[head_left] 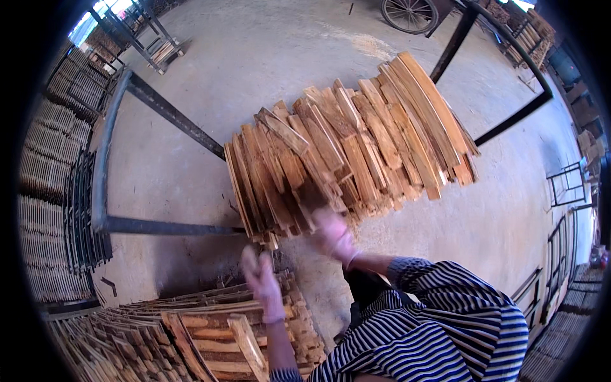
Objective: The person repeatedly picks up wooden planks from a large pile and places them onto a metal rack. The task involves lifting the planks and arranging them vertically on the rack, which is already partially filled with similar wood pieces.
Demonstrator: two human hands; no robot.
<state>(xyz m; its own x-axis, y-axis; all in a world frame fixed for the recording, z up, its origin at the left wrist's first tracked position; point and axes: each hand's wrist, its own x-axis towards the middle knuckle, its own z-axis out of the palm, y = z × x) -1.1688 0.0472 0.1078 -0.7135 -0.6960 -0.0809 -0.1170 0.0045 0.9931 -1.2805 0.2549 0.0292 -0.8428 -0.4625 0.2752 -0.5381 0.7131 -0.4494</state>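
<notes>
A gloved left hand (262, 283), fingers parted, hangs by the near left corner of a stack of wooden slats (353, 140); the right hand (334, 233), blurred, is at the stack's near edge, its grip impossible to tell. A dark metal frame (172, 114) flanks the stack.

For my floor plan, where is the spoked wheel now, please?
The spoked wheel is at the head view's top, right of centre, beyond the central wood pile.
</notes>
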